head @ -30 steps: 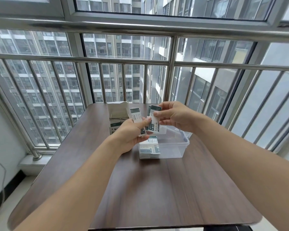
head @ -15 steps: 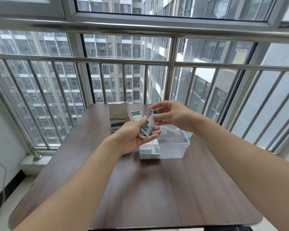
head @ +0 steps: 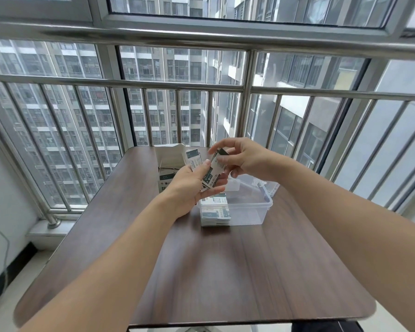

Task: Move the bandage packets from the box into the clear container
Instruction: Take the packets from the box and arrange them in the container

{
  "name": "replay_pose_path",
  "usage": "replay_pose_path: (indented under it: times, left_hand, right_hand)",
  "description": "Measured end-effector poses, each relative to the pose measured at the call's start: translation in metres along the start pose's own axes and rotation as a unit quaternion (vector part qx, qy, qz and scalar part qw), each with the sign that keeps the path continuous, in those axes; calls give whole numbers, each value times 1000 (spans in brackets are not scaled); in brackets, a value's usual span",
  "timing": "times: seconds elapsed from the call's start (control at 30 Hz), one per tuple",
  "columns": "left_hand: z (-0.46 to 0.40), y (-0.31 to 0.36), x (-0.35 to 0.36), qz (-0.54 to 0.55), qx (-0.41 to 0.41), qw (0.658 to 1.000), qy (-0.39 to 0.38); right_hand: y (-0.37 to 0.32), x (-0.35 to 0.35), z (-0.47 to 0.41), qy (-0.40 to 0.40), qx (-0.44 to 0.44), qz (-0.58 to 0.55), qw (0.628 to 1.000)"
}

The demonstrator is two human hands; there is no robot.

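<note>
Here, a big dark brown wooden tabletop (head: pixel 225 271) stands by a window with shiny metal bars (head: pixel 153 83). On it sits a clear plastic container (head: pixel 247 207), open on top. A stack of white and dark green bandage packets (head: pixel 215 212) lies in its left end. Just behind and to the left stands an open white cardboard box (head: pixel 169 161) with its flap up.

Above the container, the left hand (head: pixel 189 185) holds a small bunch of white and green packets (head: pixel 210 178), with the thumb on top and the fingers curled under them. One more packet (head: pixel 193 159) sticks up behind the thumb. The right hand (head: pixel 247 161) pinches the top end of the front packet between its thumb and first fingers (head: pixel 215 150). Both hands are close together, touching the same bunch.
</note>
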State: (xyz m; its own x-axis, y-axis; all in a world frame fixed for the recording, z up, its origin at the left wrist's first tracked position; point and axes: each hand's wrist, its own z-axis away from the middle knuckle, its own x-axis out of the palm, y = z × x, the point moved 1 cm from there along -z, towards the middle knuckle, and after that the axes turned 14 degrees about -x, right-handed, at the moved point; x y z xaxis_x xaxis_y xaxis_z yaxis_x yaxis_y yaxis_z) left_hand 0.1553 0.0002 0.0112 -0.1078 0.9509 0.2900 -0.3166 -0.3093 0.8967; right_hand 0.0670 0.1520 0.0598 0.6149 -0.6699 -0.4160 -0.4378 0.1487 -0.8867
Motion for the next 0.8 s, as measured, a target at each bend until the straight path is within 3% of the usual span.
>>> replay_pose_path:
  times: [0.1,0.2,0.3,0.47,0.63,0.8]
  left_hand:
    - [-1,-2,-2,-10,-6,1000,5]
    - [-2,-1,-7,-32,31,996,79]
    - [-5,2,-17,-82,99,981,145]
    - [-11,-4,-23,-187,130,962,150]
    - [-15,-13,-27,-281,154,930,177]
    - [-15,-13,-29,-277,157,929,186]
  right_hand:
    - [1,-1,-1,-7,-5,-3,1000]
    - [5,-10,-4,-18,33,45,998]
    - [16,-18,-6,-97,121,128,980]
    - [29,1,-14,-190,220,169,942]
    - [30,15,-24,-213,213,225,927]
    - [32,21,-27,-223,177,322,903]
